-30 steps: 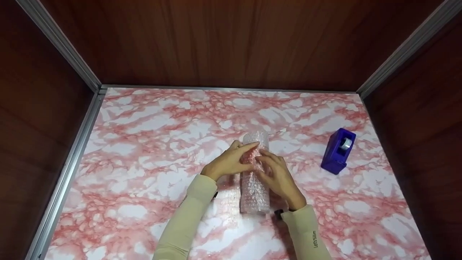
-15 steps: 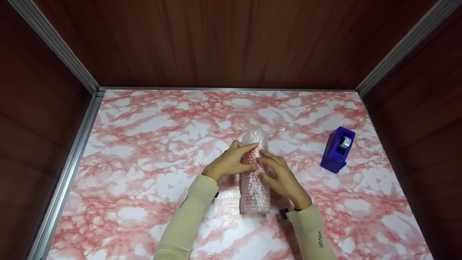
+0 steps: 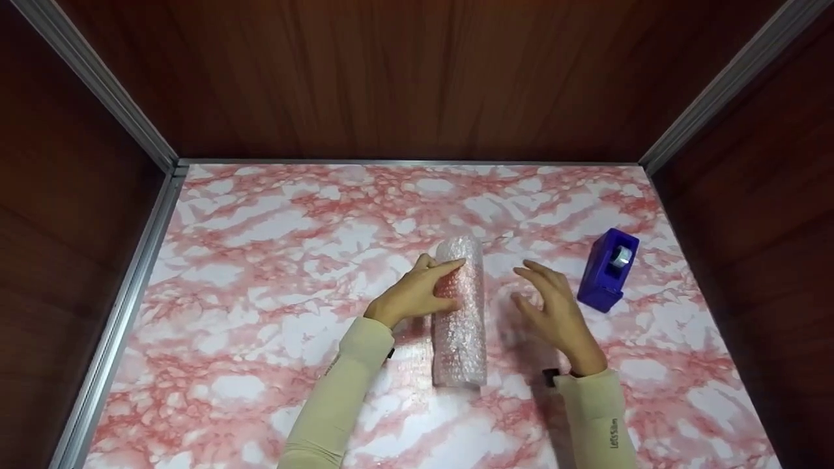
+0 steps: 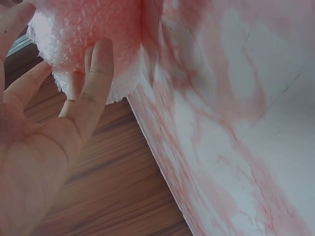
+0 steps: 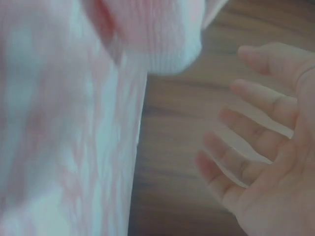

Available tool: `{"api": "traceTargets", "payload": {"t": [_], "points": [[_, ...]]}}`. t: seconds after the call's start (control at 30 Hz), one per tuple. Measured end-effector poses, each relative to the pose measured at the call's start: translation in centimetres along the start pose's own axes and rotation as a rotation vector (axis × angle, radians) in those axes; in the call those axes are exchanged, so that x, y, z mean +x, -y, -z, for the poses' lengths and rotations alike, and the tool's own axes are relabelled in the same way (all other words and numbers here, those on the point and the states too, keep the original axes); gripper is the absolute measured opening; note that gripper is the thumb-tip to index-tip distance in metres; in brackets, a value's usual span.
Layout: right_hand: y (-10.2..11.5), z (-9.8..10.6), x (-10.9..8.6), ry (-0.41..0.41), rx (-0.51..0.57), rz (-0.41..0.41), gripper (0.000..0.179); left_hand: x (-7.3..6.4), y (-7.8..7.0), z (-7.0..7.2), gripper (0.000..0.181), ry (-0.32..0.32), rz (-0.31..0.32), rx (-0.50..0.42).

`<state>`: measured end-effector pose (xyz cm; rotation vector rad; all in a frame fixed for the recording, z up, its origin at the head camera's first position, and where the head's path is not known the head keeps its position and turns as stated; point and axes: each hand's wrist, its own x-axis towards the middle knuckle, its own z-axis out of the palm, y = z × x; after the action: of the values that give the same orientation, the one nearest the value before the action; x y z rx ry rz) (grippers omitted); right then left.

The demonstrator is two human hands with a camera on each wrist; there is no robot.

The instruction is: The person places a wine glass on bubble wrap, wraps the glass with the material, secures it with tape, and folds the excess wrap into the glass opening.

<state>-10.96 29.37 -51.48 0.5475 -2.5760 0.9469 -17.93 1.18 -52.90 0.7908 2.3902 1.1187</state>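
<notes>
A roll of bubble wrap (image 3: 461, 345), reddish in its upper middle, lies lengthwise on the marbled table. My left hand (image 3: 415, 294) holds it from the left, thumb and index finger over its top and the other fingers against its side. In the left wrist view, the fingers (image 4: 98, 73) bend against the bubbly surface. What lies inside the wrap cannot be made out. Apart from the roll, to its right, my right hand (image 3: 554, 309) hovers with spread, slightly bent fingers and nothing in them. The right wrist view shows that palm bare beside the blurred roll (image 5: 162, 39).
A purple tape dispenser (image 3: 598, 280) with a roll of clear tape (image 3: 620, 256) stands on the right of the table, just beyond my right hand. Dark wood panels (image 3: 404, 78) enclose the back and both sides, with metal rails (image 3: 130, 117) along the corners.
My right hand has left the bubble wrap roll and moved right, toward the tape dispenser. My left hand stays on the roll, which lies where it was.
</notes>
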Motion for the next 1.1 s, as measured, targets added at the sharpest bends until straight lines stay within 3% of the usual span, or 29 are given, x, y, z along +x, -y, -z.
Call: {"api": "traceTargets", "payload": {"t": [0.23,0.7,0.9,1.1], "points": [[-2.3,3.0,-0.7,-0.059,-0.081,-0.059,0.045,-0.1,0.0,0.0,0.082,-0.002,-0.001,-0.004],[-7.5,7.6,-3.0,-0.223,-0.187,-0.321,0.029,-0.1,0.1,-0.2,0.082,0.002,0.003,-0.013],[-9.3,7.7,-4.3,-0.223,-0.212,-0.437,0.032,-0.1,0.1,-0.2,0.082,0.010,0.019,-0.019],[-10.0,7.6,-4.6,-0.139,-0.197,-0.626,0.042,-0.1,0.1,-0.2,0.081,0.007,0.027,-0.030]]}}
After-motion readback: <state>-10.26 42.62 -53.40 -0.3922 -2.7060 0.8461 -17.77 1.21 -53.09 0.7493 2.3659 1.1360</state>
